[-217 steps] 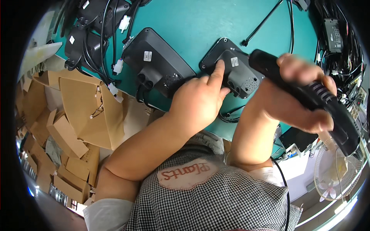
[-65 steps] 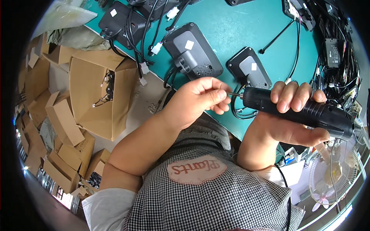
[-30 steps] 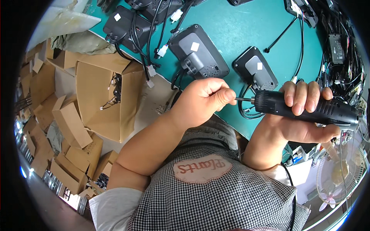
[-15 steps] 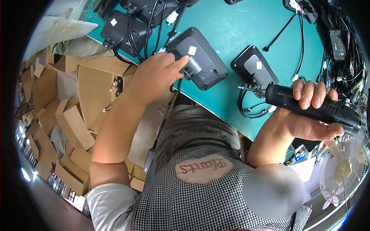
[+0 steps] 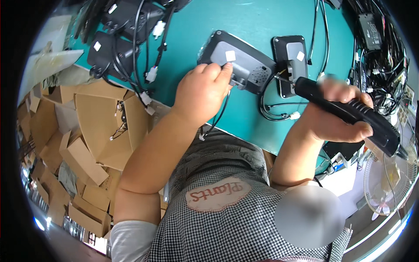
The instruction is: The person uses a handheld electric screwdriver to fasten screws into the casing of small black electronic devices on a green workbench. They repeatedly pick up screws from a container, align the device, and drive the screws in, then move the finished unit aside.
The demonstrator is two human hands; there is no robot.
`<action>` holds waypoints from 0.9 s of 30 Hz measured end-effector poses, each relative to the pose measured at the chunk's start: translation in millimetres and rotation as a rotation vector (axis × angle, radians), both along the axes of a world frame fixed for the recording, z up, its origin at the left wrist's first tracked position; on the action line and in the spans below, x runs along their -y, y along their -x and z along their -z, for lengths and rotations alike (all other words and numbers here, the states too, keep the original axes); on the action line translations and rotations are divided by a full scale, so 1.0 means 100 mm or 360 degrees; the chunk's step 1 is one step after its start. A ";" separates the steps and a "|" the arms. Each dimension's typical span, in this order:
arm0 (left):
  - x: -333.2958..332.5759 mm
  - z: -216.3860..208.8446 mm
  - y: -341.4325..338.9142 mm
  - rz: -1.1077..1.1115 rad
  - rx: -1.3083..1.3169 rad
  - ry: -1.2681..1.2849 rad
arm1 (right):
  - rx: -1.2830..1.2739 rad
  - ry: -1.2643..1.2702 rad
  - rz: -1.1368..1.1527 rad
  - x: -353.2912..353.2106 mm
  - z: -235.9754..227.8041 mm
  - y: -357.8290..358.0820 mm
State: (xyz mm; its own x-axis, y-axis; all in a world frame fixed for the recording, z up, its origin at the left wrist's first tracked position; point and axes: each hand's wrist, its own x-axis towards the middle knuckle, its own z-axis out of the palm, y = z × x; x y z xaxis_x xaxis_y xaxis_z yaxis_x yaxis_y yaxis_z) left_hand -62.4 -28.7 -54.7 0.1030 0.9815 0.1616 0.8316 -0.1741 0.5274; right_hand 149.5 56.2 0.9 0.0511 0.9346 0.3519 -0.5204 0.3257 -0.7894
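Note:
My left hand [image 5: 203, 92] is closed at the near left side of a black display-like housing [image 5: 248, 57], thumb and index finger by its white sticker. The housing lies back side up, with a small hinge bracket and a cable at its near edge. My right hand [image 5: 338, 115] wraps round a black electric screwdriver [image 5: 325, 97], its bit pointing left. Beyond the bit lies a smaller black housing [image 5: 290, 54] with a white sticker and a coiled cable [image 5: 273, 114]. Whether the bit touches anything, I cannot tell.
More black housings [image 5: 115, 52] with cables and white connectors crowd the left of the green table [image 5: 192, 39]. A tangle of black cables [image 5: 386, 83] fills the right edge. Cardboard boxes [image 5: 102, 126] stand lower left; a fan [image 5: 388, 185] is at the lower right.
My left hand and the larger housing have shifted right, beside the smaller one, and the larger housing has turned. The screwdriver has moved slightly up and left. The whole view has shifted too.

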 end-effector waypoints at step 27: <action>-0.03 -0.04 -0.02 -0.0001 0.0021 0.0079 | 0.0316 -0.0449 0.0088 -0.09 0.36 0.11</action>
